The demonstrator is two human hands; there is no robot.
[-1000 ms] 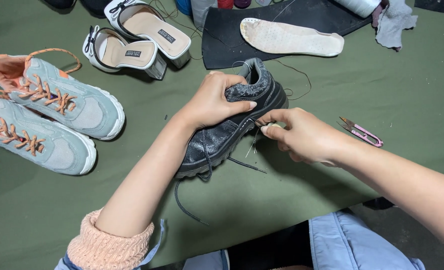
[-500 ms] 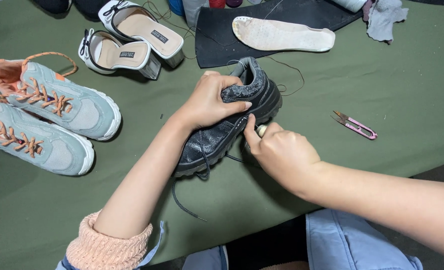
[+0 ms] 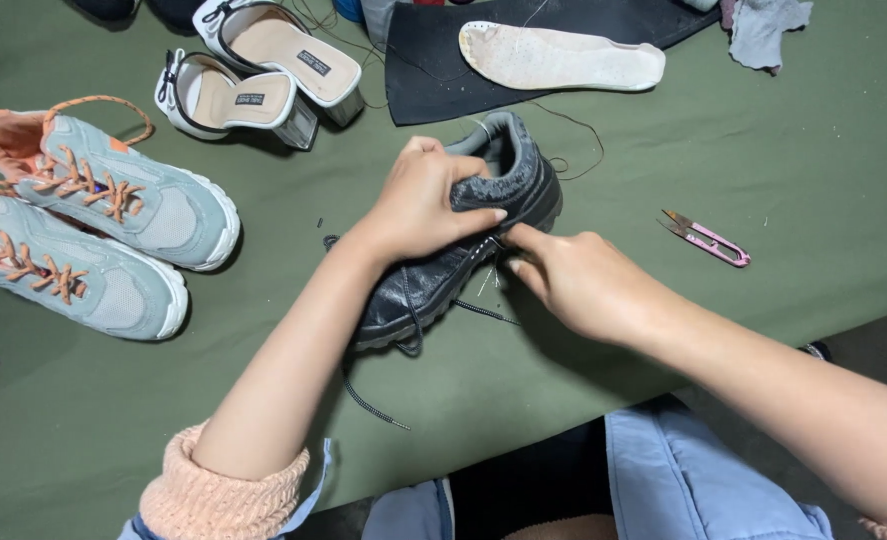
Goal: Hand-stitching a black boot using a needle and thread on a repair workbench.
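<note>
A green cloth-covered surface [image 3: 764, 150] carries everything. At its left edge lie two pale blue sneakers [image 3: 114, 230] with orange laces, with white heeled sandals [image 3: 264, 80] behind them. In the middle sits a black shoe [image 3: 434, 280]; the left hand [image 3: 429, 200] has its fingers closed over its top, and the right hand [image 3: 579, 280] pinches at its side. Pink thread snips [image 3: 709, 240] lie to the right.
</note>
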